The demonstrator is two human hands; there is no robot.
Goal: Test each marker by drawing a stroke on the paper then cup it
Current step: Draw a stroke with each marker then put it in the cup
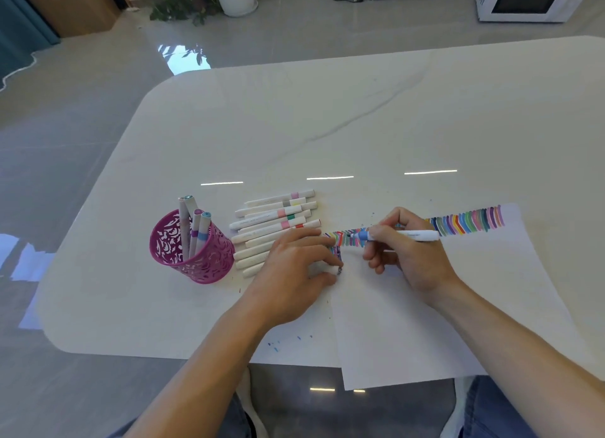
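Note:
My right hand (pixel 402 244) grips a white marker with a blue band (pixel 415 235), lying nearly level, its tip pointing left over the row of coloured strokes (pixel 465 223) along the top edge of the white paper (pixel 425 323). My left hand (pixel 294 267) rests at the paper's left edge, fingers curled around a small object, apparently a cap; it is mostly hidden. A pile of white markers (pixel 278 221) lies just left of that hand. A pink lattice cup (pixel 190 251) stands further left with several markers upright in it.
The white table (pixel 327 110) has a rounded near-left corner, and its front edge runs just below my forearms. The paper overhangs that front edge. Small ink specks (pixel 275 346) dot the table near the front. Grey floor, a plant pot and a white appliance lie beyond.

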